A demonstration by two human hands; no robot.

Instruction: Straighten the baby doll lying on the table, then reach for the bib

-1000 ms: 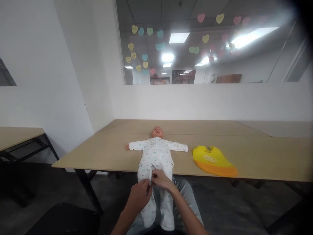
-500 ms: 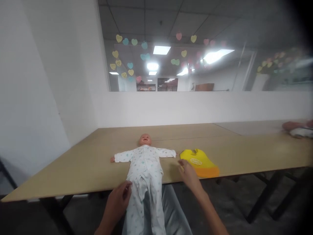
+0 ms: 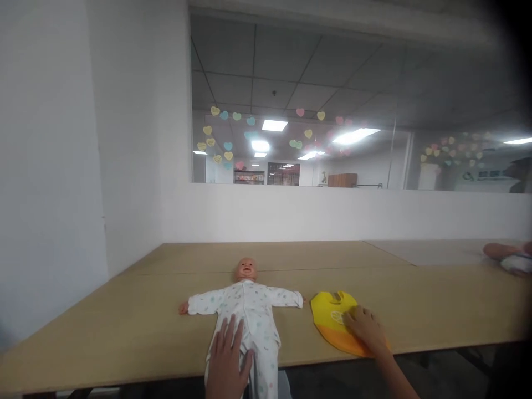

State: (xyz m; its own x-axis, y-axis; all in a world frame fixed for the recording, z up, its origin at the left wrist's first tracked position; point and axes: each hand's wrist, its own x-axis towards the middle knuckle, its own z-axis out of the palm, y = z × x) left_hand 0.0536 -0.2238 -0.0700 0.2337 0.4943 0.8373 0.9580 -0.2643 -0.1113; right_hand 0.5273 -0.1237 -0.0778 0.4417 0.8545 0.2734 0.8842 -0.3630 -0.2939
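Observation:
A baby doll (image 3: 245,302) in a white patterned sleepsuit lies face up on the wooden table (image 3: 124,327), arms spread, legs hanging over the near edge. My left hand (image 3: 228,360) rests flat on the doll's lower body, fingers apart. To the doll's right lies a yellow and orange bib (image 3: 332,321). My right hand (image 3: 366,330) rests on the bib's right part, fingers spread over it; whether it grips the bib I cannot tell.
Another doll or bundle (image 3: 507,257) lies at the table's far right edge. A white wall with a long window (image 3: 332,138) decorated with paper hearts runs behind the table. A white wall closes off the left side.
My right hand left the doll's waist and moved right onto the bib. My left hand shifted from pinching the sleepsuit to lying flat on it. The view tilted up and right.

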